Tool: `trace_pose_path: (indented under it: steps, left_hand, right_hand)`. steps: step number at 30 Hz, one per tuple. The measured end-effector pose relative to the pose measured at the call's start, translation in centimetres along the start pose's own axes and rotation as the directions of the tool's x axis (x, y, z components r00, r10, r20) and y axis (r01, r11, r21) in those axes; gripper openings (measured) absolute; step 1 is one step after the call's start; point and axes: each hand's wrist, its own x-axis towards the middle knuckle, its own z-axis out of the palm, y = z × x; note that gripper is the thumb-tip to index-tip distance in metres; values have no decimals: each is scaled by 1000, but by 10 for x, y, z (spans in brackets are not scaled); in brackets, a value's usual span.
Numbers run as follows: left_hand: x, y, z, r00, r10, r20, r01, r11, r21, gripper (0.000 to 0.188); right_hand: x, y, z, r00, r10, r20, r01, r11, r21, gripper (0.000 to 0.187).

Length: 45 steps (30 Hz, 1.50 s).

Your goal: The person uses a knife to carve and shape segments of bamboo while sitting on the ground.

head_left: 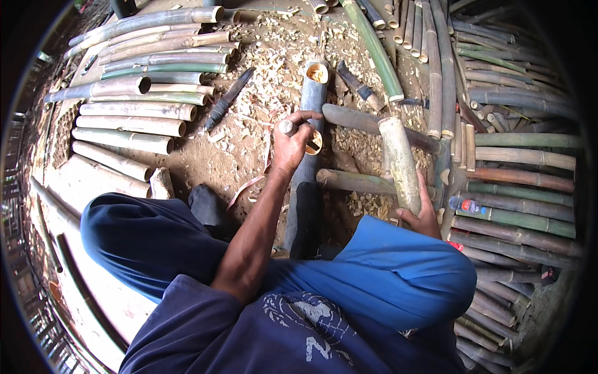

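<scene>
In front of me a long grey bamboo pole runs away from my lap, with one hollow cut near its far end and a second nearer me. My left hand is closed around a chisel, its round butt facing up. The index finger stretches over the pole, and the chisel's dark blade sits partly hidden in the nearer hollow. At the right, my right hand grips the near end of a thick pale wooden club, slanting away beside the pole.
Wood chips litter the ground. A dark-handled knife lies left of the pole, another blade right of it. Two short bamboo lengths lie crosswise. Stacked bamboo fills the left, more bamboo the right, with a plastic bottle.
</scene>
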Motion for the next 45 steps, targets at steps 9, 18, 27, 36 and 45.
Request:
trace_pose_path:
  steps: [9, 18, 27, 36, 45]
  left_hand:
    - [1, -24, -2, 994, 20, -110, -38, 985, -171, 32]
    - [0, -42, -7, 982, 13, -189, -68, 954, -291, 30]
    - [3, -54, -11, 982, 47, -182, -102, 946, -309, 27]
    - [7, -74, -15, 974, 17, -225, -110, 908, -403, 36]
    - [-4, -46, -2, 993, 75, -90, -91, 979, -185, 41]
  right_hand:
    - [-10, -1, 15, 999, 42, 30, -42, 999, 15, 104]
    - [37, -37, 14, 973, -197, 122, 200, 980, -8, 104]
    - [85, -152, 23, 780, -555, 288, 622, 738, -262, 105]
    - [132, -242, 54, 695, -319, 644, 712, 425, -558, 103]
    - [131, -228, 56, 732, -242, 638, 669, 434, -603, 100]
